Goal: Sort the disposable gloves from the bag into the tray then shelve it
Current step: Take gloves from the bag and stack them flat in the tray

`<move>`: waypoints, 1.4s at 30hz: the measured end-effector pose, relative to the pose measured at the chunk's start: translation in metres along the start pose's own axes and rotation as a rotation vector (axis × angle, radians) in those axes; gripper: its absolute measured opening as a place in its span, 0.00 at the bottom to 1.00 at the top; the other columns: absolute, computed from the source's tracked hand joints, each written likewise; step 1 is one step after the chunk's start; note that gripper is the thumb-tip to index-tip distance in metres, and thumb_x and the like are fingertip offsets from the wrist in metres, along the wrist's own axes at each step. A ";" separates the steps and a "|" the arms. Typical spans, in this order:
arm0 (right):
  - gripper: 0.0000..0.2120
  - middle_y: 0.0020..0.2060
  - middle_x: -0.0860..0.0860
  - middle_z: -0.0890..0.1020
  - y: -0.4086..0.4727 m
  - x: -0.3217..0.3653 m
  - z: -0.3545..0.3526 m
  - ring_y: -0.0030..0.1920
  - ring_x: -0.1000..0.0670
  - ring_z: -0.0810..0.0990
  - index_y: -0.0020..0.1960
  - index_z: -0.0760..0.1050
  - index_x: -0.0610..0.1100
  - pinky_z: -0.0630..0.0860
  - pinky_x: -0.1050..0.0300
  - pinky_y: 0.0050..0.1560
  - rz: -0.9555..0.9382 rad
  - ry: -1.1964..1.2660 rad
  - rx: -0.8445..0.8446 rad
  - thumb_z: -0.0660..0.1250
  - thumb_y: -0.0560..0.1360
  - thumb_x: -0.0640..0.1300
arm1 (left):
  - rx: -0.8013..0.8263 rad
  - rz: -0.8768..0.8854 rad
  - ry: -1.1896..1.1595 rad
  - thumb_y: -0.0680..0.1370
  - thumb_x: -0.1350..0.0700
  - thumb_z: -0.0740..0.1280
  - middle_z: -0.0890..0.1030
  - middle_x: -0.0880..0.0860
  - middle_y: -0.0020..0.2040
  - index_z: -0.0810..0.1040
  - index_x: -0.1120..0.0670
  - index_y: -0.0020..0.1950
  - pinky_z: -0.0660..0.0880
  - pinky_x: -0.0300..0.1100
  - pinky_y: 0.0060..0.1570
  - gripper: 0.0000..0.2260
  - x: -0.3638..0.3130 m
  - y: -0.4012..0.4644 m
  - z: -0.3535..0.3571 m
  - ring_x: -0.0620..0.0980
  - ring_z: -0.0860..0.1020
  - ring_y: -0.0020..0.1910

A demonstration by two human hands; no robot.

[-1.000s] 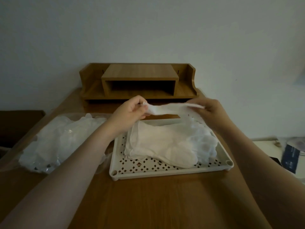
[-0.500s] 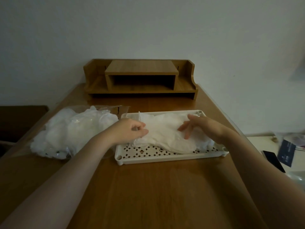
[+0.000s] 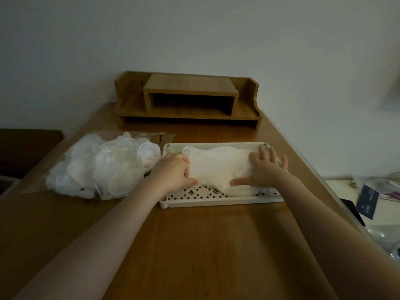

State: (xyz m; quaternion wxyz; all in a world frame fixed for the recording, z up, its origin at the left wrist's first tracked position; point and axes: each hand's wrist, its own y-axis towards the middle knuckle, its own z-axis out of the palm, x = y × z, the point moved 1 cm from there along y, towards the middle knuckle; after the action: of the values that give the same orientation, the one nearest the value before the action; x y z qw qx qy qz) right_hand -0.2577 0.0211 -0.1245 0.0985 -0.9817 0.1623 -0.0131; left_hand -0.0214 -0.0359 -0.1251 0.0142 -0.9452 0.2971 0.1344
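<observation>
Right hand (image 3: 263, 169) fingers spread flat, pressing gloves (image 3: 218, 167) in white tray (image 3: 216, 201), frame center. Left hand (image 3: 175, 172) fingers curled on the pile's left edge; grip unclear. Bag (image 3: 104, 165) of gloves left of tray. Wooden shelf (image 3: 188, 100) behind.

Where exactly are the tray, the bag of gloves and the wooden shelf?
tray (image 3: 220, 201), head view, near front rim.
bag of gloves (image 3: 104, 167), head view, middle of the heap.
wooden shelf (image 3: 190, 86), head view, top board.
</observation>
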 end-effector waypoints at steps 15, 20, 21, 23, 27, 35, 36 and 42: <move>0.15 0.67 0.48 0.72 -0.028 0.163 -0.017 0.70 0.46 0.65 0.63 0.76 0.47 0.62 0.50 0.69 -0.636 0.391 -0.345 0.63 0.78 0.49 | -0.456 -0.185 -0.760 0.79 0.64 0.56 0.80 0.47 0.48 0.76 0.51 0.49 0.75 0.39 0.49 0.11 0.054 -0.020 -0.073 0.44 0.79 0.46; 0.18 0.58 0.47 0.79 -0.009 0.203 0.000 0.63 0.44 0.72 0.66 0.72 0.46 0.64 0.45 0.67 -0.571 0.354 -0.214 0.61 0.79 0.51 | -0.375 -0.223 -0.828 0.79 0.64 0.56 0.81 0.49 0.47 0.77 0.51 0.47 0.76 0.40 0.51 0.12 0.074 -0.018 -0.071 0.46 0.80 0.46; 0.19 0.55 0.46 0.80 -0.005 0.210 0.001 0.60 0.43 0.74 0.68 0.68 0.46 0.65 0.45 0.65 -0.521 0.370 -0.204 0.60 0.79 0.50 | -0.371 -0.227 -0.838 0.78 0.64 0.56 0.81 0.49 0.47 0.77 0.51 0.47 0.76 0.39 0.50 0.12 0.078 -0.018 -0.071 0.46 0.80 0.46; 0.22 0.52 0.45 0.80 0.003 0.218 -0.001 0.55 0.43 0.77 0.72 0.60 0.46 0.70 0.44 0.62 -0.414 0.456 -0.235 0.59 0.79 0.48 | -0.378 -0.231 -0.869 0.79 0.65 0.56 0.81 0.49 0.46 0.76 0.50 0.46 0.75 0.37 0.46 0.13 0.082 -0.018 -0.072 0.45 0.80 0.45; 0.15 0.46 0.50 0.80 0.010 0.225 -0.008 0.45 0.48 0.77 0.62 0.71 0.48 0.73 0.42 0.60 -0.328 0.662 -0.134 0.58 0.79 0.53 | -0.387 -0.231 -0.906 0.79 0.65 0.56 0.81 0.49 0.45 0.76 0.50 0.46 0.74 0.36 0.46 0.13 0.083 -0.019 -0.074 0.45 0.80 0.44; 0.06 0.33 0.51 0.74 -0.004 0.212 -0.013 0.37 0.52 0.72 0.40 0.74 0.44 0.70 0.56 0.40 -0.348 1.250 -0.284 0.64 0.76 0.39 | -0.241 -0.226 -0.666 0.74 0.47 0.70 0.75 0.44 0.46 0.75 0.48 0.52 0.67 0.34 0.38 0.11 0.085 -0.021 -0.068 0.40 0.73 0.45; 0.07 0.33 0.50 0.74 -0.006 0.208 -0.014 0.37 0.52 0.72 0.39 0.73 0.43 0.69 0.57 0.40 -0.352 1.323 -0.298 0.64 0.76 0.37 | -0.226 -0.221 -0.621 0.74 0.47 0.71 0.75 0.44 0.46 0.74 0.49 0.53 0.67 0.33 0.37 0.11 0.085 -0.021 -0.066 0.39 0.73 0.44; 0.10 0.32 0.49 0.75 -0.008 0.188 -0.016 0.32 0.54 0.73 0.39 0.71 0.41 0.67 0.63 0.32 -0.308 1.820 -0.160 0.59 0.76 0.31 | -0.330 -0.168 -0.580 0.78 0.53 0.65 0.78 0.44 0.42 0.78 0.48 0.45 0.67 0.33 0.35 0.04 0.084 -0.023 -0.071 0.40 0.75 0.41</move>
State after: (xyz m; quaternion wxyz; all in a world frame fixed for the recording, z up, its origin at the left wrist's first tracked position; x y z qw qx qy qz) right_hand -0.0781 -0.0353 -0.1086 -0.1378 -0.6079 0.0452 -0.7806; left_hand 0.0748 -0.0715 -0.0800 -0.0439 -0.8784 0.1762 0.4421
